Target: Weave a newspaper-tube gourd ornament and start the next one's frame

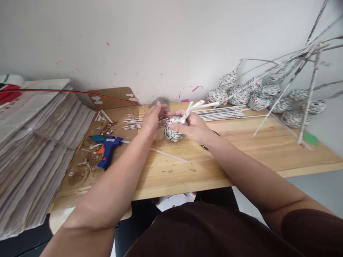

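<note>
A round woven ball of rolled newspaper strips (pixel 173 131) is gripped in my right hand (pixel 197 125), the thumb lying across its front. White paper tube ends (pixel 193 109) stick up from its top, and one longer tube points to the right. My left hand (pixel 154 117) is at the ball's left side with fingers apart and loosely bent. Its fingertips come close to the ball; whether they touch it I cannot tell. Behind both hands lie several thin rolled paper sticks (pixel 222 113) on the wooden table (pixel 214 171).
At left, a blue glue gun (pixel 108 150) with a glue stick lies among paper scraps. A tall newspaper stack (pixel 40 157) stands beyond it. Several woven paper gourd shapes (pixel 258 100) line the back right, long sticks jutting out. A red cable (pixel 80 92) crosses the left.
</note>
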`<state>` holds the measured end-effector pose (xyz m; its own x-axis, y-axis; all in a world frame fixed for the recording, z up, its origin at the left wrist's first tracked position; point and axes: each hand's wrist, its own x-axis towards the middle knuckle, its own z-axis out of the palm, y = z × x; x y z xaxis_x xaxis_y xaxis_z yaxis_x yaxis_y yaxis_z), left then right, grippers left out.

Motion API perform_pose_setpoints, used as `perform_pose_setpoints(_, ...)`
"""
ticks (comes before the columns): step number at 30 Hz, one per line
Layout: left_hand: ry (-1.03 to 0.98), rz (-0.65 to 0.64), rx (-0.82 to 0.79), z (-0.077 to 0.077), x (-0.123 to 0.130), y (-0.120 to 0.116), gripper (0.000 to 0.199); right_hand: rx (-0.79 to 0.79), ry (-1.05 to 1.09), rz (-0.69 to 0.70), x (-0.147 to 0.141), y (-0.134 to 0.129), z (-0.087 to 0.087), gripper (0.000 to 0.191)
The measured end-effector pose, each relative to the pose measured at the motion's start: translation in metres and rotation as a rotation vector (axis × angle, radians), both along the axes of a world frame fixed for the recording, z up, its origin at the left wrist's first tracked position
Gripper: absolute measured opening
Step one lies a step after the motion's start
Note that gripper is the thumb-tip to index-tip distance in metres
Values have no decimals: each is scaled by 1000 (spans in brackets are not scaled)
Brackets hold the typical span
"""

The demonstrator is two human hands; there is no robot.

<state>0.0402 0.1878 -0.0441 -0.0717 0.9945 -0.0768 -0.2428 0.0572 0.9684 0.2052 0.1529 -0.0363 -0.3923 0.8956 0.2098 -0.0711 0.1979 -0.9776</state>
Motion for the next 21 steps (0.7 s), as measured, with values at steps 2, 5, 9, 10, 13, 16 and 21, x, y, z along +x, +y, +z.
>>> perform_pose_setpoints(2,14,-8,-6,0,1,-1,41,-15,-8,47,1,0,1,66)
perform_pose_setpoints(5,26,5,-29,0,2,-1,42,-17,22,59,7,2,4,75)
perform_pose_setpoints(9,13,2,-48,-1,0,1,39,-28,-29,92,14,6,4,75)
perform_pose_setpoints(10,9,3,-48,-1,0,1,39,-47,-51,85,15,7,3,79)
perform_pose_setpoints(13,9,24,-40,-1,0,1,36,-56,-140,63,16,7,1,89)
perform_pose_setpoints(16,14,36,-37,0,0,1,34,-2,-221,54,16,7,0,87)
perform_pose_setpoints(21,25,65,-44,2,0,-1,35,79,-386,-65,14,8,-4,74)
